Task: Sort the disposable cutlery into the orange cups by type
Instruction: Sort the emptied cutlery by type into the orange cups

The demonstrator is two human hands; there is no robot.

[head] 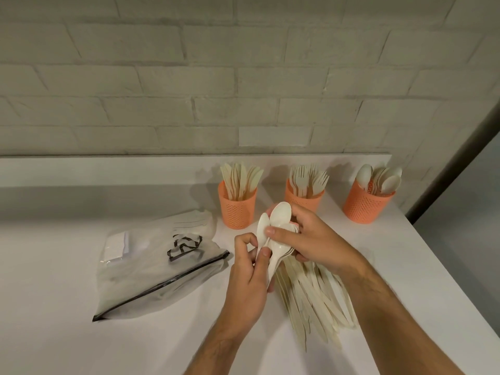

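Three orange perforated cups stand along the back of the white table: the left cup holds knives, the middle cup holds forks, the right cup holds spoons. My right hand grips a bundle of cream spoons, bowls up and handles fanning down toward me. One spoon bowl sticks up above my right thumb. My left hand pinches a single spoon at the left side of the bundle. A fourth orange cup is mostly hidden behind the spoons.
A clear zip bag with a black strip and white contents lies flat to the left. A brick wall and a low white ledge run behind the cups. The table's right edge slants close to the right cup.
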